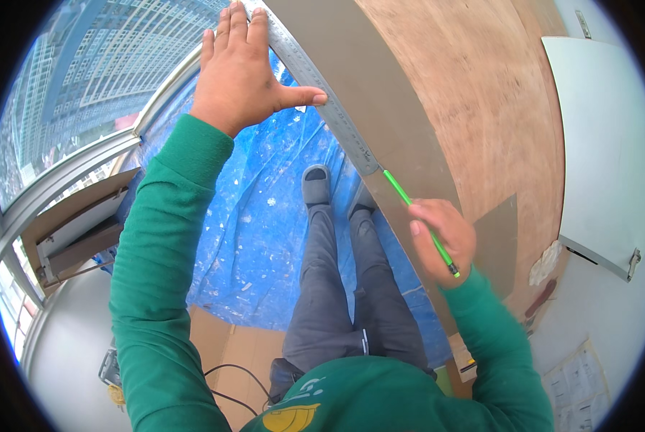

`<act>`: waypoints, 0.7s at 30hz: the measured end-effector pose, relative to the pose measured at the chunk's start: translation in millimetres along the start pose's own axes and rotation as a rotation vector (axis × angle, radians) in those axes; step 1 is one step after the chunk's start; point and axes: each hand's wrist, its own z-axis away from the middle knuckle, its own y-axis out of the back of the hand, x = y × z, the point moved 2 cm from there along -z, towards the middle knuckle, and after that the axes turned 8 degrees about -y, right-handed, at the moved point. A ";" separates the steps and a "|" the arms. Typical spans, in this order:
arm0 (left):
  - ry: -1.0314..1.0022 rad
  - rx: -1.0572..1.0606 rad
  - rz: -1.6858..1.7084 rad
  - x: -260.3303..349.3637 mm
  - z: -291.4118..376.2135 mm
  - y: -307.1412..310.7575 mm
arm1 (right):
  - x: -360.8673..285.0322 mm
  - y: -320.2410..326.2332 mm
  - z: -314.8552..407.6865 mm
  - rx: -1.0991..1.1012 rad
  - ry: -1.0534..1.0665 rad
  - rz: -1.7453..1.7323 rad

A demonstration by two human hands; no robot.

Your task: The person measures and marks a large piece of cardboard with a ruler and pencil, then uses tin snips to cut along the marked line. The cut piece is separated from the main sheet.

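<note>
My left hand (241, 81) lies spread along a metal ruler (322, 94), its thumb and fingertips pressing on the ruler's face. The ruler runs along the near edge of a long grey-brown sheet (387, 86), which rests on a plywood surface (479, 108). In my right hand (444, 240) is a bright green pencil (400, 189), gripped between thumb and fingers. Its point meets the sheet close to the ruler's lower end. Whether there is a line under the tip is too small to tell.
Blue plastic sheeting (246, 232) with white specks covers the floor around my feet. A framed window (84, 81) stands at left, with boards (79, 237) leaning below it. Black cables (241, 372) lie by my legs. At right are a white panel (603, 151) and a smaller grey-brown piece (498, 243).
</note>
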 end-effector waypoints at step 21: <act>0.096 -0.024 0.102 1.6 -0.2 4.2 | -33.6 -108.4 -236.3 0.175 0.187 -0.319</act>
